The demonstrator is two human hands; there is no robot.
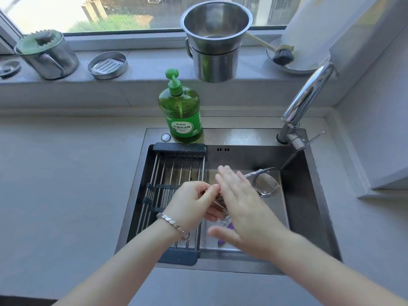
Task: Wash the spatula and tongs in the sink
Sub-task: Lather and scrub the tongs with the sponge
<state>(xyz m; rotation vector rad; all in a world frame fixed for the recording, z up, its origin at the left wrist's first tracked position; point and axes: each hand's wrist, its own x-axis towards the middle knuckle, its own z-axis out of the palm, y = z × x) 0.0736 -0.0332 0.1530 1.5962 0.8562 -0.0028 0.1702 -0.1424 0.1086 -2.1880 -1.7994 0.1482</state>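
In the steel sink (309, 195), my left hand (194, 199) curls its fingers round the metal handle end of the tongs. The tongs' clear tips and metal arms (265, 184) stick out to the right, past my right hand. My right hand (240, 202) is blurred, with straight fingers spread flat over the tongs' middle, hiding it. Whether it touches them I cannot tell. Under the right palm a purple piece (231, 227) shows on the sink floor, probably the spatula, mostly hidden.
A black-framed wire rack (172, 173) spans the sink's left half. A green dish soap bottle (181, 113) stands on the back rim and the faucet (306, 98) at the back right. Steel pots (216, 40), a brush (282, 55) and small dishes line the windowsill.
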